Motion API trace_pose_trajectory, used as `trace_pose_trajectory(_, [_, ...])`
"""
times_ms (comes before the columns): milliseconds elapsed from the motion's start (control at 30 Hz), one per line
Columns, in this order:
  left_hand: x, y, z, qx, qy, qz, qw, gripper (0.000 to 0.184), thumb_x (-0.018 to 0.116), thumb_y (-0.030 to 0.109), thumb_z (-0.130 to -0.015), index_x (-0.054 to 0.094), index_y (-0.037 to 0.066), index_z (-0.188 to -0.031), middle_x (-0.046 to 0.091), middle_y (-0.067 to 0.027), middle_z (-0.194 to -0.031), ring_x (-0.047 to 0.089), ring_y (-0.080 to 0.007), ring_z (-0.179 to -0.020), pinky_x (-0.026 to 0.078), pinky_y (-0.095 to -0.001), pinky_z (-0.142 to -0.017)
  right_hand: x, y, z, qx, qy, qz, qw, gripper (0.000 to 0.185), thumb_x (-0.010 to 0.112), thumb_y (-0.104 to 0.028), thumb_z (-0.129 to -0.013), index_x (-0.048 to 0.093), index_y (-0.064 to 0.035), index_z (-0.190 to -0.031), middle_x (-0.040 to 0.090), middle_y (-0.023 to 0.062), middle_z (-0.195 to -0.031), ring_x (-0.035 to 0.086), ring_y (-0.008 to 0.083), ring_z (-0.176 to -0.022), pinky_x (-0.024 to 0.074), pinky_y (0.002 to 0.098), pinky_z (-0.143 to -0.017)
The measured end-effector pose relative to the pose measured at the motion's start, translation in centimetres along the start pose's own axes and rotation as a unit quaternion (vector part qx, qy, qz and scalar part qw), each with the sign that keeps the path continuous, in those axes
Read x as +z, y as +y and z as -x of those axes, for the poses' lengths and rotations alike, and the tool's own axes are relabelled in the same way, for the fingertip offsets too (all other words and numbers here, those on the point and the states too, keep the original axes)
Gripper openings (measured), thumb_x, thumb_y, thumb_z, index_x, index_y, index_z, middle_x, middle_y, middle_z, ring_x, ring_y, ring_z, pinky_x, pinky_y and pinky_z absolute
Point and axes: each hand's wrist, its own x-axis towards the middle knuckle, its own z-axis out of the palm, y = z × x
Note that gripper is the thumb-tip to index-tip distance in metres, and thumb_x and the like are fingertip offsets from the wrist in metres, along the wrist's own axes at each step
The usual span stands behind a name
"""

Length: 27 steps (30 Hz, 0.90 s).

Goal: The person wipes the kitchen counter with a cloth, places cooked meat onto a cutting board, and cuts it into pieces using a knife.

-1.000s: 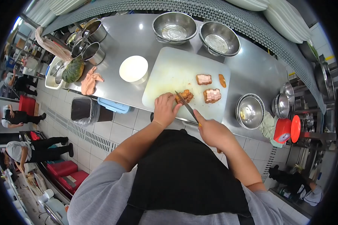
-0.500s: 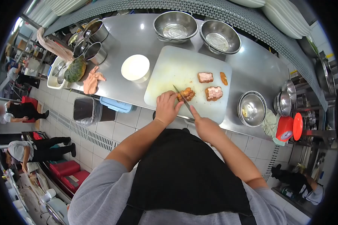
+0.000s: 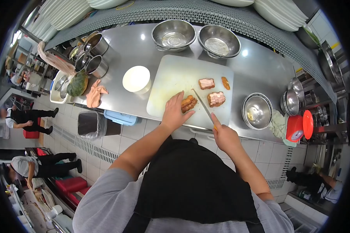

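Observation:
A browned piece of pork belly [image 3: 189, 104] with cut lines across it lies on the white cutting board [image 3: 171, 70]. My left hand [image 3: 175, 112] holds its left side, fingers stretched along it and thumb at the near end, partly hiding it. In my right hand [image 3: 226, 136] is a kitchen knife [image 3: 203, 104], gripped by the handle. Its blade lies slantwise over the board, just right of the pork and apart from it. Two thicker pork chunks [image 3: 216, 99] with pale layered faces and a small brown end piece [image 3: 225, 83] lie farther right on the board.
A white tub [image 3: 137, 79] stands left of the board. Behind it are two steel colanders [image 3: 174, 35]; nested steel bowls [image 3: 257, 111] and a red scale [image 3: 294, 129] stand at right. Raw meat [image 3: 95, 94] and a green pumpkin [image 3: 77, 84] are at left. Other people work nearby.
The knife has come off the pork and moved right with my right hand. My left hand's fingers have straightened along the meat. The whole view has shifted slightly.

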Motion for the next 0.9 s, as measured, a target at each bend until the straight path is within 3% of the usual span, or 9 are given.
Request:
trace_pose_trajectory(300, [1.0, -0.3, -1.6, 0.039, -0.053, 0.060, 0.996, 0.068, 0.074, 0.017, -0.085, 0.042, -0.002, -0.143, 0.055, -0.0198, -0.133, 0.051, -0.0367, -0.124, 0.042, -0.0433, -0.107, 1.0, 0.0, 0.7, -0.009, -0.006, -0.006, 1.000, 0.064, 0.054, -0.024, -0.098, 0.028, -0.0229, -0.157, 0.068, 0.0176, -0.087, 0.069, 0.0361, -0.075, 0.0563, 0.0488, -0.073])
trace_pose_trajectory(433, [1.2, -0.4, -1.7, 0.039, -0.042, 0.075, 0.996, 0.069, 0.076, 0.017, -0.083, 0.045, 0.000, -0.142, 0.057, -0.0226, -0.129, 0.052, -0.0372, -0.121, 0.043, -0.0431, -0.106, 1.1, -0.2, 0.6, -0.009, 0.007, -0.016, 1.000, 0.063, 0.054, -0.023, -0.098, 0.029, -0.0224, -0.156, 0.068, 0.0181, -0.086, 0.068, 0.0367, -0.075, 0.0561, 0.0486, -0.072])
trace_pose_trajectory(633, [-2.0, -0.7, -1.4, 0.039, -0.024, 0.156, 0.987, 0.068, 0.074, 0.022, -0.087, 0.043, -0.003, -0.141, 0.050, -0.0241, -0.139, 0.047, -0.0399, -0.130, 0.038, -0.0458, -0.111, -1.0, -3.1, 0.0, 0.023, 0.027, -0.060, 0.998, 0.062, 0.055, -0.022, -0.097, 0.032, -0.0200, -0.155, 0.069, 0.0204, -0.088, 0.068, 0.0384, -0.079, 0.0544, 0.0502, -0.074])
trace_pose_trajectory(733, [-4.4, -3.1, -0.6, 0.048, 0.036, 0.144, 0.988, 0.064, 0.071, 0.023, -0.088, 0.044, -0.003, -0.140, 0.050, -0.0247, -0.139, 0.047, -0.0414, -0.128, 0.038, -0.0473, -0.109, -2.6, -6.4, -1.3, 0.009, 0.039, -0.151, 0.988, 0.061, 0.050, -0.020, -0.097, 0.033, -0.0170, -0.155, 0.069, 0.0263, -0.098, 0.067, 0.0421, -0.091, 0.0527, 0.0492, -0.084])
trace_pose_trajectory(800, [-6.6, -4.4, 0.4, 0.045, 0.053, 0.144, 0.987, 0.060, 0.071, 0.019, -0.088, 0.046, -0.004, -0.138, 0.051, -0.0244, -0.138, 0.049, -0.0414, -0.126, 0.039, -0.0475, -0.107, -3.5, -9.1, -3.5, 0.019, -0.031, -0.340, 0.940, 0.061, 0.045, -0.019, -0.096, 0.032, -0.0139, -0.155, 0.064, 0.0319, -0.112, 0.063, 0.0442, -0.105, 0.0491, 0.0467, -0.095])
trace_pose_trajectory(833, [-7.6, -5.2, 0.8, 0.030, 0.049, 0.143, 0.988, 0.058, 0.071, 0.018, -0.088, 0.047, -0.003, -0.137, 0.052, -0.0238, -0.136, 0.049, -0.0411, -0.125, 0.040, -0.0469, -0.106, -2.8, -10.1, -4.9, 0.004, -0.026, -0.346, 0.938, 0.063, 0.043, -0.018, -0.095, 0.030, -0.0115, -0.156, 0.057, 0.0344, -0.126, 0.058, 0.0447, -0.116, 0.0460, 0.0452, -0.101])
trace_pose_trajectory(900, [-9.1, -6.9, 1.5, 0.024, 0.038, 0.147, 0.988, 0.057, 0.071, 0.016, -0.087, 0.048, -0.003, -0.136, 0.053, -0.0232, -0.135, 0.050, -0.0407, -0.123, 0.040, -0.0464, -0.106, 0.4, -12.1, -8.4, -0.022, 0.039, -0.298, 0.954, 0.064, 0.043, -0.018, -0.094, 0.029, -0.0097, -0.156, 0.057, 0.0336, -0.125, 0.059, 0.0451, -0.114, 0.0466, 0.0455, -0.100])
